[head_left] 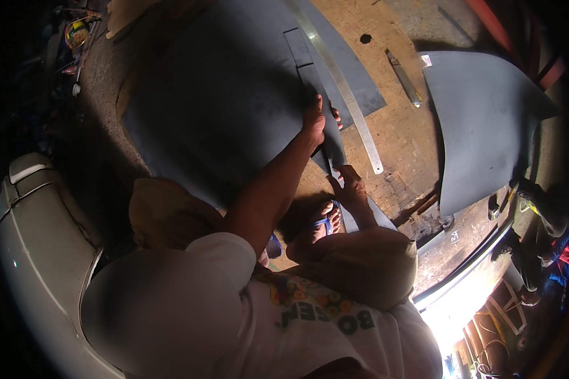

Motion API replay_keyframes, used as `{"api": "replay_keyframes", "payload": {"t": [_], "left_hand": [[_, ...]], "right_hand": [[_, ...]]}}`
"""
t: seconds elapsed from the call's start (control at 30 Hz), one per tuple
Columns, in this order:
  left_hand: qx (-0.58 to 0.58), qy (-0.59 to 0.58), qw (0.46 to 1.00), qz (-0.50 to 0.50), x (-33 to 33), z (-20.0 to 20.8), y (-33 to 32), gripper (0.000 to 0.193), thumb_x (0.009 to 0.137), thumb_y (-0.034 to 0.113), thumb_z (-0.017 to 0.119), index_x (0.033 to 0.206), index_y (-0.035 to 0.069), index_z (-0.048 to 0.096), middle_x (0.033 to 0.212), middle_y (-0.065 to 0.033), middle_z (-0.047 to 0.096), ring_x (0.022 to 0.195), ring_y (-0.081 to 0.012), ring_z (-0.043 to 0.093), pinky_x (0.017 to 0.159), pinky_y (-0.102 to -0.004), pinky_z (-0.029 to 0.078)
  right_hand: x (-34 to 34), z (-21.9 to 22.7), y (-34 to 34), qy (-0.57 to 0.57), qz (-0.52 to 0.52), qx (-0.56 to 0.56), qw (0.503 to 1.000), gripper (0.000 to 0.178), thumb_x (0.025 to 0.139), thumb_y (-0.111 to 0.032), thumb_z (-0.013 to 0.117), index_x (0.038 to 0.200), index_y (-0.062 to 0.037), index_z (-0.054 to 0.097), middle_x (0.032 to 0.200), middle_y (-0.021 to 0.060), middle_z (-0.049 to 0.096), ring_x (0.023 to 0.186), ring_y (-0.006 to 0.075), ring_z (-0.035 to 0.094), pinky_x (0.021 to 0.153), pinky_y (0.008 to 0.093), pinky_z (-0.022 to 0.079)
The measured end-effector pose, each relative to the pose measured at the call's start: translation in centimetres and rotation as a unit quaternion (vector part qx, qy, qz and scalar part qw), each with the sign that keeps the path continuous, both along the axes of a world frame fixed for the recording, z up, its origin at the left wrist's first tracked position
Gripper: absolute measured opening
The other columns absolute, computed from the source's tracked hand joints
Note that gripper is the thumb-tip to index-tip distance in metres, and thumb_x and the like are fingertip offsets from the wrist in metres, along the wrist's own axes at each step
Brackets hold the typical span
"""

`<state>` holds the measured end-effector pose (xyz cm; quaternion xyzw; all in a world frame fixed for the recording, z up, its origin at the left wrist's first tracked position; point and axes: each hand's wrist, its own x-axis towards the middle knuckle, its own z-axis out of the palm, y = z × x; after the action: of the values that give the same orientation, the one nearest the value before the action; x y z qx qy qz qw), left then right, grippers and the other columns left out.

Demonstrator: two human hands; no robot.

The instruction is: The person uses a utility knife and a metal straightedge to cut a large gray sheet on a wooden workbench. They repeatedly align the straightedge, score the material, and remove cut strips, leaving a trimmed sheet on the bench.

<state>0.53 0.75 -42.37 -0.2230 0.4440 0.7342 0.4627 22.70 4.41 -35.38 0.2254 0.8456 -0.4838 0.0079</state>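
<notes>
1 dark grey strip (334, 144), long, narrow and matte, runs slantwise through the centre of the frame, its lower part bowed and standing off to the right. Its upper part lies over 1 broad sheet (208, 95) of the same dark grey, spread flat from upper left to upper centre. Thin dark lines mark 1 narrow rectangle on the sheet, just above the strip's upper end.

The large dark sheet (215, 95) looks matt, the ruler (339, 84) shiny metal, the board (395, 139) scuffed wood.
</notes>
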Motion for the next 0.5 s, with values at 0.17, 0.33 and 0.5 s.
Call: {"api": "replay_keyframes", "payload": {"t": [0.17,0.33,0.5], "left_hand": [[-0.075,0.012,0.997,0.017,0.3,1.1,1.3,0.056,0.099,0.066,0.053,0.103,0.010,0.057,0.077,-0.0073,0.062,0.064,-0.0212,0.062,0.063,-0.0463,0.059],[-0.105,0.001,0.994,0.021,0.1,1.2,1.6,0.059,0.099,0.066,0.055,0.101,0.007,0.057,0.076,-0.0078,0.061,0.062,-0.0219,0.062,0.060,-0.0455,0.059],[-0.083,0.027,0.996,0.020,0.4,1.0,1.5,0.062,0.098,0.068,0.053,0.100,0.006,0.058,0.077,-0.0088,0.062,0.063,-0.0229,0.063,0.061,-0.0457,0.059]], "right_hand": [[0.0,0.0,-1.0,-0.018,0.024,-0.023,0.999,0.034,0.091,-0.016,0.078,0.119,-0.0009,0.066,0.106,0.0175,0.069,0.088,0.0312,0.069,0.079,0.0417,0.055],[0.0,0.1,-1.5,0.003,0.026,-0.022,0.999,0.033,0.091,-0.018,0.077,0.117,-0.0011,0.065,0.104,0.0182,0.066,0.092,0.0353,0.068,0.081,0.0434,0.055],[-1.1,-0.8,-1.0,-0.034,-0.042,0.178,0.983,0.047,0.091,-0.035,0.076,0.125,-0.0059,0.061,0.130,0.0192,0.059,0.115,0.0401,0.060,0.092,0.0514,0.051]]}}
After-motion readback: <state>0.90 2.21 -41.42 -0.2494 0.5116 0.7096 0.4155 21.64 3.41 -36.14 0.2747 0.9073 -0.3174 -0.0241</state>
